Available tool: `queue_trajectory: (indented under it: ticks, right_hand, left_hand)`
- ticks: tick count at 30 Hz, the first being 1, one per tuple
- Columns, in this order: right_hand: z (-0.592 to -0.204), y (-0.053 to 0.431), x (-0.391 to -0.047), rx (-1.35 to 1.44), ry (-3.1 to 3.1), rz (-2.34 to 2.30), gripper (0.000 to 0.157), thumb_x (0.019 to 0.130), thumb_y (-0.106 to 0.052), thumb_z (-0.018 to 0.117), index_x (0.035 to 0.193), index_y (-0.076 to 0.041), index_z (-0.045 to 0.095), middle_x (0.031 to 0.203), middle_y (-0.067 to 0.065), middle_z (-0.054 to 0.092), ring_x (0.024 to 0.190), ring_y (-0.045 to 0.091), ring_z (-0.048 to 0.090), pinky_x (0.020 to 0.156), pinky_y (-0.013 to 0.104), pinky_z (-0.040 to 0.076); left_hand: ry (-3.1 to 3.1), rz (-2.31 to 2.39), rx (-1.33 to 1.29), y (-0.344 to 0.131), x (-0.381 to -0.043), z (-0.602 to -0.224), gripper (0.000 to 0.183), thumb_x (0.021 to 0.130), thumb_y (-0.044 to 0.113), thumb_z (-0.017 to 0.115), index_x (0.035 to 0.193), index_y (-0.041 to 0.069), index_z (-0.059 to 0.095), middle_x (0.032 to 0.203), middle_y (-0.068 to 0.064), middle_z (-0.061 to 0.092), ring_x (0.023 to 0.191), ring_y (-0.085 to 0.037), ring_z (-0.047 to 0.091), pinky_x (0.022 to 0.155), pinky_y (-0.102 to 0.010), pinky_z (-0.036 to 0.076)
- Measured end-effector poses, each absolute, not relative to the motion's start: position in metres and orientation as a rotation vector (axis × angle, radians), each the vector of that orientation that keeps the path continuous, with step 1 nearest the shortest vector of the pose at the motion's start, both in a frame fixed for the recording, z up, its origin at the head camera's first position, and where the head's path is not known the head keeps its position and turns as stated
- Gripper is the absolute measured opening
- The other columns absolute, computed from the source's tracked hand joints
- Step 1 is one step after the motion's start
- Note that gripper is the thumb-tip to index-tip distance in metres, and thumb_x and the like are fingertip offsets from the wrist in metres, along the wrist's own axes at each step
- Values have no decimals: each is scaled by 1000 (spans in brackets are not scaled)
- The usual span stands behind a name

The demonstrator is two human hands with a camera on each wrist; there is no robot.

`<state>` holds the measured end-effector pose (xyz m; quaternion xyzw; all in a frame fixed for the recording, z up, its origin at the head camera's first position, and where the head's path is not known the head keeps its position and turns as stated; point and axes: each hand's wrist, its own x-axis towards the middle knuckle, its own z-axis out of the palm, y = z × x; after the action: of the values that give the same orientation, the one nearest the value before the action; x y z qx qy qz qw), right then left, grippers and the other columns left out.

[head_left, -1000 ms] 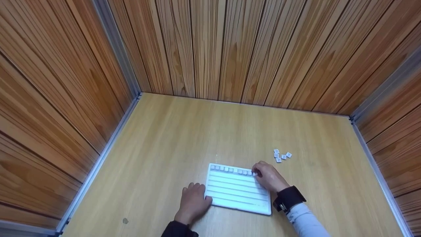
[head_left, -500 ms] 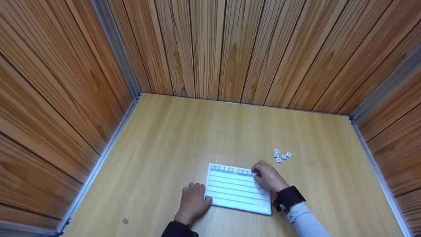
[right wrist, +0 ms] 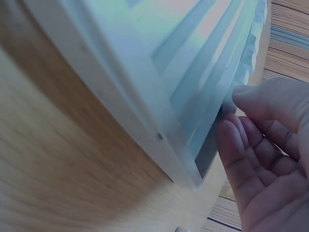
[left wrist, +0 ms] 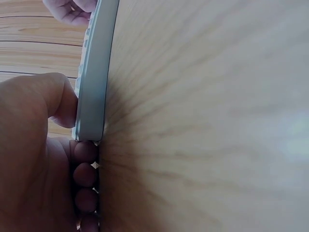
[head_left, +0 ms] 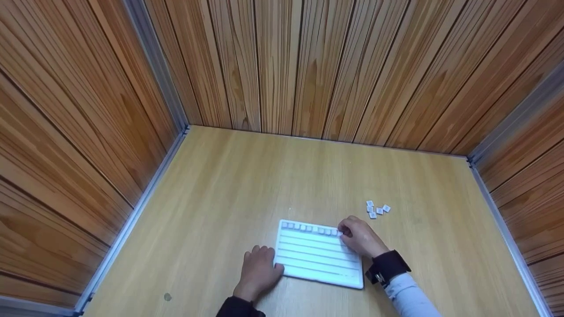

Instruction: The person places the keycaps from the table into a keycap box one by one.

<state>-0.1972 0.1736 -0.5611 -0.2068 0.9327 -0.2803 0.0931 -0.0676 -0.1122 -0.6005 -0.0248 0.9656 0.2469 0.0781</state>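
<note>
Table spreads around the board, its left edge gripped by the left hand; the right hand pinches a tile inside the far right corner

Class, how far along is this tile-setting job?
Looks done: square tiles line most of the top row of the white ridged board. In hand: the right hand pinches a tile at that row's right end while the left hand grips the board's left edge. Probably left: five loose tiles on the table.
</note>
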Motion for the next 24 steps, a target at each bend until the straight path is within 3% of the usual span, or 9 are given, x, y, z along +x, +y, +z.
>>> queue_trajectory:
  ticks: [8, 15, 24]
  right_hand:
    - [-553, 183, -201, -498, 2832, -809, 19, 90, -12, 72, 109, -8, 71, 100, 0, 61, 86, 16, 59, 74, 33, 49]
    - [-552, 200, -206, -486, 2916, -759, 30, 90, -11, 71, 119, -8, 68, 113, 8, 63, 93, 24, 63, 79, 44, 52]
    - [-555, 220, -216, -519, 3078, -671, 31, 86, -11, 73, 116, -3, 67, 114, 18, 62, 91, 33, 63, 76, 50, 50]
  left_hand:
    - [2848, 747, -109, -111, -70, -600, 22, 82, 32, 60, 87, 11, 59, 78, -1, 46, 79, -22, 36, 74, -39, 27]
    - [2857, 757, -94, -111, -69, -600, 24, 82, 32, 59, 89, 10, 59, 79, -1, 46, 81, -22, 35, 75, -40, 28]
    - [2923, 761, -75, -111, -67, -601, 18, 80, 30, 59, 79, 12, 53, 74, 0, 43, 76, -22, 34, 72, -39, 26]
